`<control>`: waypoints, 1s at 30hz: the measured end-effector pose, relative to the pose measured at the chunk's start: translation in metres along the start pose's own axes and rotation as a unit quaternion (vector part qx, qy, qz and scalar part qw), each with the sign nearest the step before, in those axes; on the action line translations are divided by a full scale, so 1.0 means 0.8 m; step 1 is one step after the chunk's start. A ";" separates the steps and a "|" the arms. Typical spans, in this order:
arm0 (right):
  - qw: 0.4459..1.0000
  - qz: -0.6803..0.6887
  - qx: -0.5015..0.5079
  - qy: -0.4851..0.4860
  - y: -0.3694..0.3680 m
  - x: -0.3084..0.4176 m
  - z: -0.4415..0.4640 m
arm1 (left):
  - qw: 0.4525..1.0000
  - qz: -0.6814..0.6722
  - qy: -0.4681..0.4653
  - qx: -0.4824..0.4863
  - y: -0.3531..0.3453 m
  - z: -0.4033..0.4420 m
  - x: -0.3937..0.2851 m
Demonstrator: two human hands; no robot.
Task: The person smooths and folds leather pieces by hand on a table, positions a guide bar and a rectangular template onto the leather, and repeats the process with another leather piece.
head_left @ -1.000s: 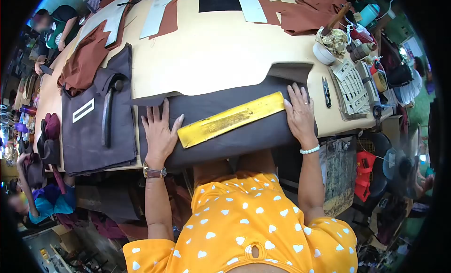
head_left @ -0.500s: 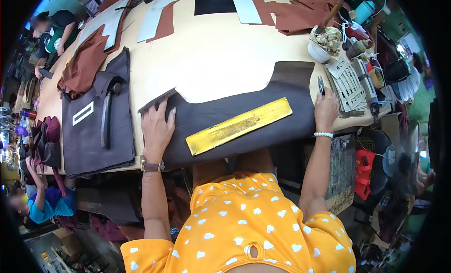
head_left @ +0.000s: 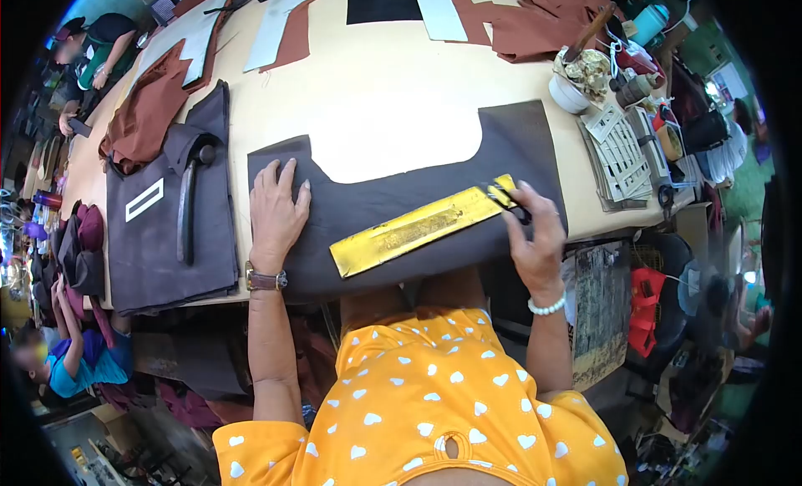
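A dark brown piece of material [head_left: 401, 185] with a wide cutout along its far side lies at the table's near edge. On it rests a long yellow bar [head_left: 418, 229], slanting up to the right. My left hand [head_left: 278, 210] lies flat on the left part of the dark piece, fingers spread, holding nothing. My right hand [head_left: 539, 244] holds small black snips [head_left: 510, 203] between thumb and fingers, over the right end of the yellow bar.
Left on the table [head_left: 384, 93] are a folded dark stack [head_left: 150, 252] and a hammer [head_left: 187, 210]. Rust-coloured pieces [head_left: 150, 110] lie beyond. At right stand a white bowl [head_left: 571, 93] and stencil cards [head_left: 618, 156]. Two people are at the left.
My right hand picked up the snips from the table's right side and moved left over the yellow bar. The dark piece's far left corner, folded up before, now lies flat.
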State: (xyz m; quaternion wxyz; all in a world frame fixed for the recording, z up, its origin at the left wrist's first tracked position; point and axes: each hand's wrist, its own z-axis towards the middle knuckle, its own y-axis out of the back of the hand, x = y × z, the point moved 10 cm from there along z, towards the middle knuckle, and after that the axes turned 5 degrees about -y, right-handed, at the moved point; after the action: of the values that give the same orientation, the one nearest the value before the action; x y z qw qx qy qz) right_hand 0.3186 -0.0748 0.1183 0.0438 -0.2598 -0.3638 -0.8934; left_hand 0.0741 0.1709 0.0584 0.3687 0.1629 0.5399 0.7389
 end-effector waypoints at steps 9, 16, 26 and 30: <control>0.981 -0.134 -0.008 -0.141 -0.048 -0.121 0.075 | 0.999 0.039 0.009 0.019 -0.008 0.002 0.005; 0.980 -0.122 0.016 -0.159 -0.017 -0.078 0.000 | 0.996 -0.048 0.064 -0.031 0.071 -0.057 -0.055; 0.976 -0.014 -0.029 -0.216 -0.027 -0.077 -0.021 | 0.973 -0.168 0.145 -0.069 0.043 -0.122 -0.092; 0.969 0.050 -0.021 -0.243 -0.039 -0.080 -0.018 | 0.956 -0.215 0.180 -0.090 0.024 -0.102 -0.057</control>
State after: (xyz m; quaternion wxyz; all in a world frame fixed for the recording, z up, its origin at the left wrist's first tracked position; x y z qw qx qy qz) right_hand 0.3591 -0.0685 0.0583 -0.0065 -0.4878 -0.3310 -0.8078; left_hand 0.0456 0.0801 0.0534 0.4290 -0.1268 0.5510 0.7045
